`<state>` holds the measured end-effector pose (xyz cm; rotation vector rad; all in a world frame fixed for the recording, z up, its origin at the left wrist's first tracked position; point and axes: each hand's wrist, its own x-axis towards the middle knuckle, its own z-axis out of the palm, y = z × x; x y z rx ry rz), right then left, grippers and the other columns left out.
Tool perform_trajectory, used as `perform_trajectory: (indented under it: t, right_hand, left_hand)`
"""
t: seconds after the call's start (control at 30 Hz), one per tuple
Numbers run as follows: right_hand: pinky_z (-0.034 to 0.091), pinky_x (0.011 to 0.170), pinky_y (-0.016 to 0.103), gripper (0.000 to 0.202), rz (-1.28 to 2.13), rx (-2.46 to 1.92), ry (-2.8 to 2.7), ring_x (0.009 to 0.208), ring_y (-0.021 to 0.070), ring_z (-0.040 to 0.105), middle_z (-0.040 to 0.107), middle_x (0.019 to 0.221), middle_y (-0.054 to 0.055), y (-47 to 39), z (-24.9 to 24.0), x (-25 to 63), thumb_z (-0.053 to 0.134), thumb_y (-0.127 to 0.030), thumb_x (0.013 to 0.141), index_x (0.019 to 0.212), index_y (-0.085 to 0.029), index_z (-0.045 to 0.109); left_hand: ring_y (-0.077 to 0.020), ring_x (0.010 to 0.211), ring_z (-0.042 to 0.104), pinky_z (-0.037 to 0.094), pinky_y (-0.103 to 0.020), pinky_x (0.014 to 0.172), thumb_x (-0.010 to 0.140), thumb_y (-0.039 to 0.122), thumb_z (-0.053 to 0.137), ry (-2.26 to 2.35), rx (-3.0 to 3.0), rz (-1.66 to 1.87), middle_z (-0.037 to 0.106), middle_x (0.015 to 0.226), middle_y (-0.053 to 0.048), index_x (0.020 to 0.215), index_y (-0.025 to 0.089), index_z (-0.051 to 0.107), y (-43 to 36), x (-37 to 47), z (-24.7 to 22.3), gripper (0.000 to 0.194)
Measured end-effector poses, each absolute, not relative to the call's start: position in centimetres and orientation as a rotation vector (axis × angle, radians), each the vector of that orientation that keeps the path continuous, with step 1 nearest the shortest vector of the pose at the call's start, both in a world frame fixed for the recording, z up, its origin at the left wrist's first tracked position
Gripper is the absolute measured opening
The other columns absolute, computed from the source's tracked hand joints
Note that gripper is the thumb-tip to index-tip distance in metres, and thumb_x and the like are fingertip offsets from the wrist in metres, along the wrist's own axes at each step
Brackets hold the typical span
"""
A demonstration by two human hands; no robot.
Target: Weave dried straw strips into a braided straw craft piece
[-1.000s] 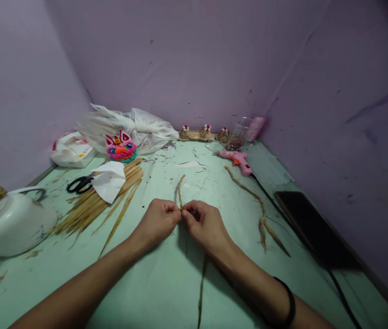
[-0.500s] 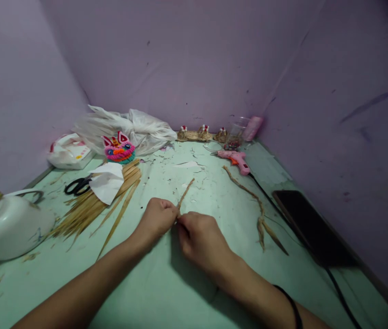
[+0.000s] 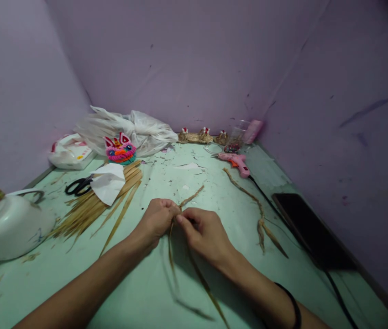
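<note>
Both hands meet over the middle of the green tabletop, pinching one brown braided strand of dried plant fibre (image 3: 192, 196). My left hand (image 3: 159, 218) is closed on it from the left. My right hand (image 3: 206, 233) grips it with thumb and forefinger just beside the left fingertips. The finished-looking twisted end points up and away to the right. Loose dried strips (image 3: 199, 272) hang below the hands toward me. The exact spot being pinched is covered by the fingers. Another braided strand (image 3: 249, 194) with loose ends lies apart on the right.
Left: a bundle of dried strips (image 3: 82, 214), black scissors (image 3: 77, 187), white paper (image 3: 109, 185), a white pot-like container (image 3: 12, 226). Behind: a colourful yarn figure (image 3: 121, 151), a plastic bag (image 3: 146, 130). Right: a pink glue gun (image 3: 237, 163) with cord, a black phone-like slab (image 3: 312, 228).
The braided end has swung down to the right. Loose strips now show hanging below the hands. My right hand's fingers have opened out somewhat, still pinching the strand.
</note>
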<state>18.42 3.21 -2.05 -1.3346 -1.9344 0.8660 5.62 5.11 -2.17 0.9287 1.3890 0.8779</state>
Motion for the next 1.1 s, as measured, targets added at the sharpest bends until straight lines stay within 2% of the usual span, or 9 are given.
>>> perform_trajectory:
  t: [0.1,0.23,0.3,0.43,0.63,0.73,0.9,1.1]
  right_hand:
    - [0.036,0.054,0.024,0.014,1.145,-1.393,-1.463,0.054,0.0114,0.048,0.054,0.058,0.000,3.9,-2.4,18.1,0.052,-0.026,0.073,0.066,-0.016,0.056]
    - [0.038,0.050,0.024,0.009,1.827,-1.168,-0.985,0.049,0.0102,0.050,0.053,0.056,0.000,4.3,-2.3,17.7,0.054,-0.023,0.070,0.068,-0.015,0.051]
    - [0.035,0.044,0.022,0.009,1.945,-1.144,-0.934,0.041,0.0083,0.045,0.050,0.050,-0.002,4.4,-2.2,17.7,0.052,-0.023,0.071,0.066,-0.016,0.050]
    - [0.023,0.039,0.020,0.015,1.677,-1.287,-1.170,0.036,0.0049,0.030,0.038,0.040,-0.007,4.5,-3.0,17.9,0.052,-0.020,0.069,0.055,-0.016,0.048]
    - [0.032,0.052,0.022,0.007,1.289,-1.322,-1.368,0.053,0.0090,0.042,0.048,0.054,-0.003,4.6,-3.9,17.9,0.053,-0.020,0.064,0.058,-0.015,0.053]
    - [0.033,0.053,0.023,0.008,1.275,-1.359,-1.312,0.053,0.0096,0.043,0.050,0.054,-0.003,4.6,-3.4,17.8,0.054,-0.021,0.063,0.059,-0.014,0.055]
    - [0.031,0.047,0.022,0.010,1.264,-1.395,-1.159,0.047,0.0087,0.039,0.049,0.049,-0.004,4.5,-2.9,17.4,0.054,-0.023,0.063,0.057,-0.015,0.053]
    - [0.032,0.047,0.020,0.007,1.357,-1.263,-1.027,0.046,0.0079,0.043,0.052,0.049,-0.004,4.1,-3.6,17.0,0.055,-0.021,0.065,0.062,-0.015,0.054]
  left_hand:
    - [-0.0016,0.031,0.022,0.016,-0.016,0.034,0.053,0.018,0.052,1.368,0.929,0.891,0.032,0.032,0.009,0.047,0.014,0.047,4.9,5.7,-1.7,0.009]
    - [-0.0048,0.031,0.032,0.024,-0.017,0.035,0.055,0.020,0.052,1.261,0.908,0.867,0.039,0.033,0.007,0.049,0.015,0.047,4.6,5.9,-1.7,0.009]
    - [-0.0072,0.033,0.037,0.025,-0.019,0.036,0.057,0.021,0.051,1.243,0.927,0.837,0.043,0.035,0.005,0.051,0.016,0.047,4.5,6.0,-1.9,0.009]
    - [-0.0056,0.038,0.034,0.023,-0.019,0.039,0.055,0.019,0.051,1.371,1.070,0.846,0.044,0.040,0.004,0.049,0.014,0.049,4.6,5.9,-2.2,0.008]
    - [-0.0064,0.043,0.030,0.023,-0.019,0.042,0.057,0.024,0.050,1.463,1.290,0.780,0.038,0.043,0.005,0.049,0.014,0.048,5.0,5.4,-1.6,0.013]
    - [-0.0075,0.043,0.031,0.022,-0.020,0.043,0.060,0.028,0.049,1.452,1.424,0.718,0.037,0.043,0.005,0.049,0.015,0.049,5.2,5.1,-1.3,0.017]
    - [-0.0118,0.046,0.043,0.026,-0.022,0.046,0.064,0.025,0.049,1.630,1.616,0.657,0.053,0.046,-0.001,0.052,0.015,0.058,4.8,4.8,-0.8,0.018]
    - [-0.0156,0.048,0.048,0.025,-0.026,0.049,0.074,0.026,0.048,1.823,2.161,0.607,0.059,0.053,-0.005,0.062,0.017,0.063,2.2,6.0,0.0,0.021]
